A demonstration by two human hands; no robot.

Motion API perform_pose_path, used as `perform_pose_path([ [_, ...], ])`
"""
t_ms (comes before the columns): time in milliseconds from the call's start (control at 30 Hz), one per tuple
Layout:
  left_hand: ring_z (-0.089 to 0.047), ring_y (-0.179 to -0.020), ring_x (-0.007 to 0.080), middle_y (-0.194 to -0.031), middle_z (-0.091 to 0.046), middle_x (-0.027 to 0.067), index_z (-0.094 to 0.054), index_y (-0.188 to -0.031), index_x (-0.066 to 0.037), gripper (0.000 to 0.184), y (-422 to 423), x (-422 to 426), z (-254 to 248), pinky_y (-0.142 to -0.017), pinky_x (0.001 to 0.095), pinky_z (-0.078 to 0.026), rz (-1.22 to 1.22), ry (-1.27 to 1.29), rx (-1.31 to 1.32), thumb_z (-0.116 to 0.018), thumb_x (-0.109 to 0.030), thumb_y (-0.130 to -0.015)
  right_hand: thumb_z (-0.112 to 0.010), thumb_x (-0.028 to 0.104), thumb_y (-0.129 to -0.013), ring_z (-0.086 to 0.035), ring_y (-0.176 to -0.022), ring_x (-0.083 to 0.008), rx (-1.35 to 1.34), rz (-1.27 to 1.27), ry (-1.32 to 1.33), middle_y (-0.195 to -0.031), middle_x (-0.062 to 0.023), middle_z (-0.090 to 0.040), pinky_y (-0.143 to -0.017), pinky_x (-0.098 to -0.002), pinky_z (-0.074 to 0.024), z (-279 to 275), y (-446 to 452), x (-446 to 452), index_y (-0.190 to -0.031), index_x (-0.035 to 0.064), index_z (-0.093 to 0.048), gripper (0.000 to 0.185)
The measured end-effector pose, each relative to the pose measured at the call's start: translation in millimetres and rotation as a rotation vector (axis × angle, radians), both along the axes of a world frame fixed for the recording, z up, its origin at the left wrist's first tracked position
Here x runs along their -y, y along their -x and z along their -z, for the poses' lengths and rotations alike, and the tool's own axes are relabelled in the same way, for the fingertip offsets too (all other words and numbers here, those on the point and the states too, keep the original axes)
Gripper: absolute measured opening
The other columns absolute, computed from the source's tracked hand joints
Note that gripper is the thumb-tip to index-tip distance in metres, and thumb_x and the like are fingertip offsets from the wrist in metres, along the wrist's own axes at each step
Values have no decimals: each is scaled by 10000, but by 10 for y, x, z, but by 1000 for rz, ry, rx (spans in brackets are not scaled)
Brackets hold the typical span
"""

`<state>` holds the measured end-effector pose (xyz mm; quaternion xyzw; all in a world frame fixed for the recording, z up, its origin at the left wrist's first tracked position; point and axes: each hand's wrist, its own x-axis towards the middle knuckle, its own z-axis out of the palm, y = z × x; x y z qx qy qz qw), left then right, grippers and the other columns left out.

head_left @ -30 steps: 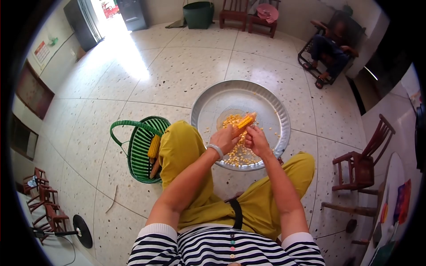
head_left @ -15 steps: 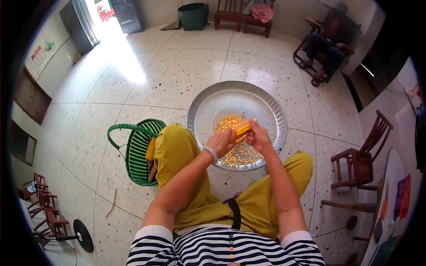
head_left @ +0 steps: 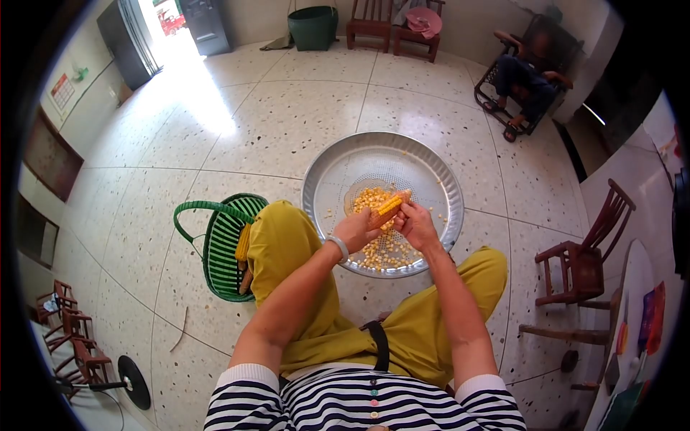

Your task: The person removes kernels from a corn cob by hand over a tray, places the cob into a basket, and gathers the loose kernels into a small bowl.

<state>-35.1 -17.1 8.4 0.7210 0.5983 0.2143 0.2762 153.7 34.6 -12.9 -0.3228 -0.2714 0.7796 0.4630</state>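
Observation:
A partly shelled corn cob point(head_left: 388, 207) is held above a round metal tray point(head_left: 323, 165), tilted up to the right. My left hand point(head_left: 356, 230), with a pale band at the wrist, wraps round its lower end. The fingers of my right hand point(head_left: 417, 225) are closed on the cob's upper right part. Loose yellow kernels point(head_left: 384, 253) lie on the tray's perforated middle, below and around both hands. Left of my knee stands a green striped basket point(head_left: 218, 248), with yellow corn point(head_left: 243, 243) and a bare-looking cob inside, partly hidden by my leg.
A person point(head_left: 528, 75) sits in a dark chair at the back right. A wooden chair point(head_left: 578, 269) and a table point(head_left: 636, 309) stand on the right. A green bucket point(head_left: 313, 29) is at the back wall, and small chairs point(head_left: 77, 323) and a black disc point(head_left: 134, 382) are at left.
Between my hands the cob has changed its tilt and turned a little. My right hand has shifted slightly down and left along it since half a second ago. The basket and tray stay put.

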Motion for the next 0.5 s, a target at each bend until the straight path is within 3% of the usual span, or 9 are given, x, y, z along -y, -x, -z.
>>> perform_pose_path([
  [200,-584,-846,410,-890,-613,230,-472,-978,-27,364,-19,0,-78,-719,465,-448,-68,-24,-35,-659,-283,-799,-416,122,-932,-476,-497,-111,202,-30,85,-701,-28,-516,-434,-232,-410,-153,-7,58,-1120,47,-479,211],
  [300,-586,-845,407,-881,-612,230,-464,-968,-30,358,-50,19,-90,-717,468,-450,-81,-37,-61,-658,-278,-799,-428,180,-947,-452,-478,-124,266,-18,9,-654,-17,-502,-450,-249,-387,-2,-40,-4,-1060,84,-482,158],
  [400,-586,-847,407,-878,-611,233,-463,-968,-31,355,-59,18,-85,-716,469,-451,-81,-35,-70,-658,-274,-798,-480,310,-952,-444,-472,-118,175,53,63,-638,-15,-499,-441,-244,-362,-29,-50,8,-1024,94,-494,229],
  [500,-584,-850,409,-880,-609,235,-462,-967,-29,354,-75,25,-146,-721,466,-450,-68,-14,-71,-659,-268,-796,-561,442,-903,-422,-447,-114,257,35,117,-604,-9,-461,-402,-238,-342,-271,27,70,-934,91,-500,358],
])
